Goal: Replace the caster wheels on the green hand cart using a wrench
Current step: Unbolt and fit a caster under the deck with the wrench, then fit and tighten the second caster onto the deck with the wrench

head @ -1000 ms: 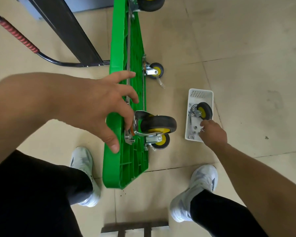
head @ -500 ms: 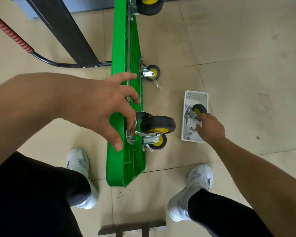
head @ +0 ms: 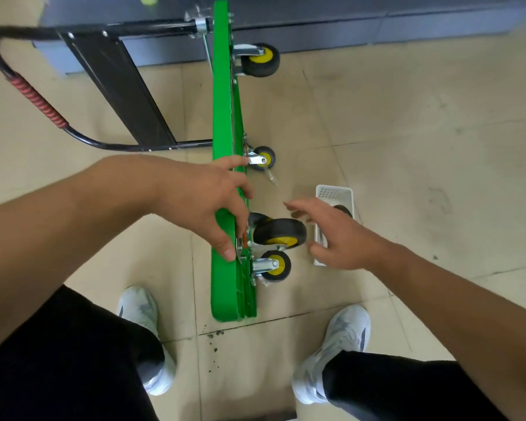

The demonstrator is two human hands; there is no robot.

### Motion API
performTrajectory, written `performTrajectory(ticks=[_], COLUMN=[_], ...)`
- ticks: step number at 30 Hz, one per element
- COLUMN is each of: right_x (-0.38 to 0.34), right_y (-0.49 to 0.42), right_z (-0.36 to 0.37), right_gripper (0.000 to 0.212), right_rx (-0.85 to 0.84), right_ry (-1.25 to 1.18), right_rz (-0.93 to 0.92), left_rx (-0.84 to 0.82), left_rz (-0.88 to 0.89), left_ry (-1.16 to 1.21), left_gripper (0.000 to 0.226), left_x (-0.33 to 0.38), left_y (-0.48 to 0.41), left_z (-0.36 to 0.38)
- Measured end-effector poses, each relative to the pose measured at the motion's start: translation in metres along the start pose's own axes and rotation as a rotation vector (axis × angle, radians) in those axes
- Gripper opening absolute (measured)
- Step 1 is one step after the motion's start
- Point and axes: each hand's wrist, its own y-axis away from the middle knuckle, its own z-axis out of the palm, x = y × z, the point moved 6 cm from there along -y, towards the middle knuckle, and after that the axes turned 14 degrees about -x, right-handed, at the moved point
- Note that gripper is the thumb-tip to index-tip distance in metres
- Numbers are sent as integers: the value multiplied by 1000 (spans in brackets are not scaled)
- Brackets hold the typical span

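Both hands differ: left hand (head: 207, 205) still grips the green plastic cart deck (head: 222, 123); right hand (head: 340, 238), fingers spread and empty, has left the white basket (head: 334, 192).

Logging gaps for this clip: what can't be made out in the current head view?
- Contents of the white basket: mostly behind the right hand.
- Mounting bolts of the large caster: covered by the left hand.
- Whether the right hand holds a small part: palm faces away.
- Wrench: not identifiable anywhere.
- Green cart deck: seen edge-on, underside barely visible.
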Motion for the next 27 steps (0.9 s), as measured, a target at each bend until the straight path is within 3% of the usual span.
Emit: performTrajectory(ticks=[6,14,21,27], right_x=[-53,-72,-70,-74], right_y=[-15,-42,-44,-46], right_z=[0,0,4,3], right_gripper=[102,114,87,70], right_rx=[64,81,62,68], right_ry=[219,222,275,253], right_rz=[1,119,147,85], left_rx=[0,56,155,178], left_rz=[10,24,-121,-237], left_ry=[15,44,10,171], left_gripper=[58,60,60,65], left_x=[2,2,-7,-7], left_y=[2,6,14,26], left_z=[0,1,5,21])
